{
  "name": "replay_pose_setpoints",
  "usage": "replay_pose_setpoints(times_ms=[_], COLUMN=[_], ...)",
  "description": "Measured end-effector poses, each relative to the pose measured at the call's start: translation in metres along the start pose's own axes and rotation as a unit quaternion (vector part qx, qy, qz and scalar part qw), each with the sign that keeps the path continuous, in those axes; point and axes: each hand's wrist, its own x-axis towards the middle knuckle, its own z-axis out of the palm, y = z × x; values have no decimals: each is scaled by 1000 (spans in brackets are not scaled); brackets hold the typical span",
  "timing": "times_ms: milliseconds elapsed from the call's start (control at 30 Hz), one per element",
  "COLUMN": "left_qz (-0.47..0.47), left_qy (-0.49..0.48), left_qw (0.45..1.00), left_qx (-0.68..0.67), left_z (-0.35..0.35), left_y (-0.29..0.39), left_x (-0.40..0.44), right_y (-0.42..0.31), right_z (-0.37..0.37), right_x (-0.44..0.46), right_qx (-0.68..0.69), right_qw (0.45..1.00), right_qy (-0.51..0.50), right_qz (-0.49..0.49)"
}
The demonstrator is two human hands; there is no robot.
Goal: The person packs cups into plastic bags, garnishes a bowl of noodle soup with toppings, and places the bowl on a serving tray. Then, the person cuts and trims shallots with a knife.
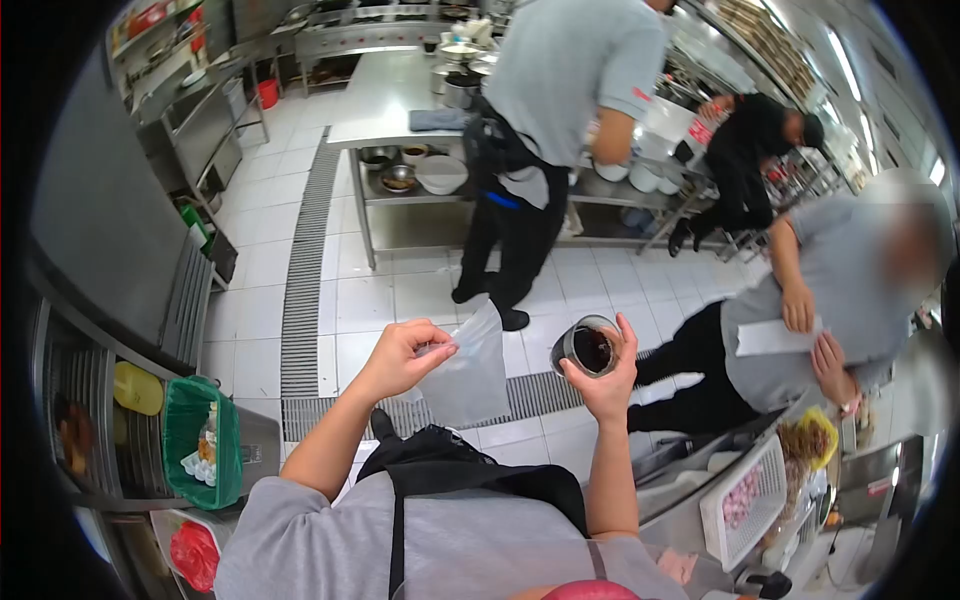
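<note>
My left hand (412,355) pinches the upper edge of a clear plastic bag (468,375), which hangs down over the tiled floor. To the right, my right hand (608,375) is wrapped round a glass (583,346) of dark liquid, tilted so its round opening faces me. The bag and the glass are apart, with a gap of floor between them. Whether anything lies inside the bag cannot be made out.
A person in grey (560,90) stands at a steel table (390,85) ahead. Another person (800,310) at right holds white paper (778,338). A green-lined bin (180,425) is at left, a white basket (715,515) lower right. Someone in black (745,160) is farther back.
</note>
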Motion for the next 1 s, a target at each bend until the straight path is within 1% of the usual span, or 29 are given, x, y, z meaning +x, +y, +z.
replay_pose_setpoints(times_ms=[133, 233, 300, 333, 367, 433, 467, 500, 567, 600, 633, 700, 767, 833, 867, 967, 1000], left_qz=[-39, -47, -84, -41, -48, -125, -122, -135, -158, -163, -172, -226, -232, -219, -219, -207, -200], left_qy=[41, 44, 79, 86, 91, 136, 161, 163, 241, 285, 280, 304, 304, 336, 342, 313, 296], left_qw=[998, 997, 993, 995, 995, 981, 975, 973, 953, 943, 943, 925, 924, 915, 913, 927, 934], left_qx=[16, 40, -16, 5, 3, 65, 95, 91, 93, 54, 50, 36, 15, 40, 31, 3, 0], left_z=[-81, -146, -184, -202, -218, -249, -259, -268, -283, -285, -289, -301, -311, -320, -325, -336, -337], left_y=[-42, -68, -85, -98, -104, -103, -110, -116, -129, -141, -147, -155, -165, -176, -178, -193, -192], left_x=[14, 27, 33, 36, 36, 36, 33, 27, 17, 8, 0, -9, -10, -7, -1, 21, 29], right_y=[-5, -20, -25, -23, -24, -31, -27, -24, -30, -27, -25, -23, -21, -18, -21, -30, -37], right_z=[100, 170, 213, 233, 251, 285, 301, 316, 344, 357, 369, 389, 402, 411, 413, 406, 400], right_x=[43, 71, 89, 97, 102, 118, 125, 131, 143, 147, 152, 160, 168, 173, 176, 169, 164], right_qx=[68, 84, 92, 99, 106, 107, 97, 85, 90, 92, 95, 99, 100, 115, 110, 78, 81], right_qw=[997, 996, 994, 993, 992, 991, 991, 992, 990, 990, 990, 988, 987, 983, 983, 985, 986], right_qy=[-21, -42, -48, -55, -63, -82, -87, -93, -106, -102, -95, -106, -109, -119, -125, -128, -130], right_qz=[-14, -13, -11, -16, -21, -9, -18, -25, -22, -34, -46, -51, -61, -81, -79, -89, -72])
